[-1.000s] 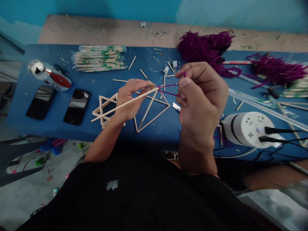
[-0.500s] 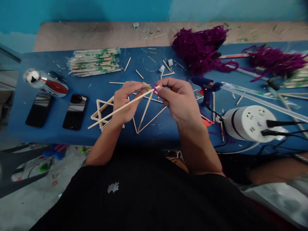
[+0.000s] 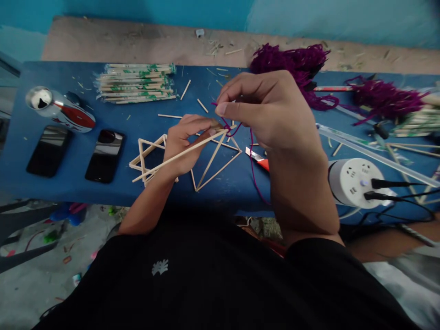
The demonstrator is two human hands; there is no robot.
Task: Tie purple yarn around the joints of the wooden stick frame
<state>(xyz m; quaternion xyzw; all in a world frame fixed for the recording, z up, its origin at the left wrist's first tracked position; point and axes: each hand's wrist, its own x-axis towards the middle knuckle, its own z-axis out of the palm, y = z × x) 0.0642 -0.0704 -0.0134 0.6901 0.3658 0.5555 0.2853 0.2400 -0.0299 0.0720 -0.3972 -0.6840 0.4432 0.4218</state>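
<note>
A person seated at a blue table [image 3: 144,120] binds the corner of a stick frame [image 3: 213,158] with purple yarn [image 3: 252,156]. The left hand [image 3: 184,144] has its fingers clamped on the joint where several sticks meet, holding the frame just above the table near its front edge. The right hand [image 3: 266,110] is raised above that joint, thumb and forefinger pinched together on the yarn; a loop sits at the stick tips and the tail hangs down past the wrist.

Doing this wrap well looks to depend on two things — keeping the left grip firm so the sticks do not splay, and keeping the strand taut as it goes round, each turn laid close beside the last.

Half a second earlier the right hand was low, pressed against the joint; now it has lifted up and away, drawing the yarn out, and it hides the blue glue gun that was then in view. The left hand has hardly shifted.

Around them lie a bundle of wrapped chopsticks [image 3: 137,82], a drinks can [image 3: 60,110] on its side, two phones [image 3: 72,153], heaps of purple yarn [image 3: 295,62] and a round power strip [image 3: 352,181] with plugs in it.
</note>
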